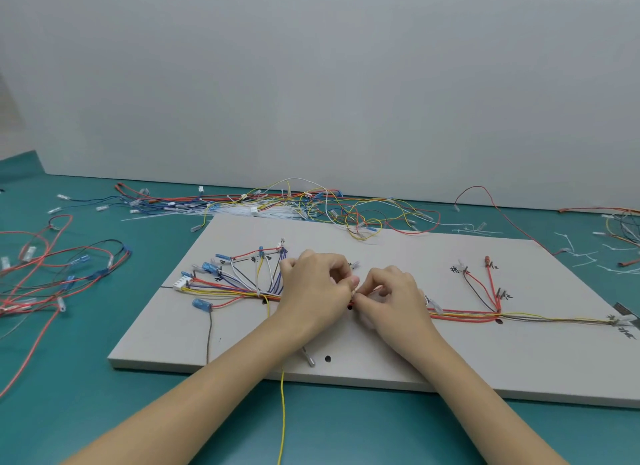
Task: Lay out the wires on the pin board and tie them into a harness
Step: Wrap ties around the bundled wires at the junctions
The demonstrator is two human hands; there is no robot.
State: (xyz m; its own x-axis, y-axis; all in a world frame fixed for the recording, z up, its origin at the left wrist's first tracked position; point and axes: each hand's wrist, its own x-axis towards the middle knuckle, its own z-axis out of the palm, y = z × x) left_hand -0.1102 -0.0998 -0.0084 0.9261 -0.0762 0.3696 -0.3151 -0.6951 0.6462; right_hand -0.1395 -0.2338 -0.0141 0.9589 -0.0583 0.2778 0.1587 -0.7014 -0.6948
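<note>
We are pinching the wire bundle (460, 315) at the middle of the pin board (381, 371) with both hands: left hand (313, 284) and right hand (394, 293) have fingers curled tight on it, tips meeting. Black handwritten marks (456, 269) are sitting beside the branches, too blurred to read. Loose wires (311, 204) are lying on the teal desk (69, 395).

Bare pin board (381, 367) near edge; loose wires (311, 204) crowd behind
</note>
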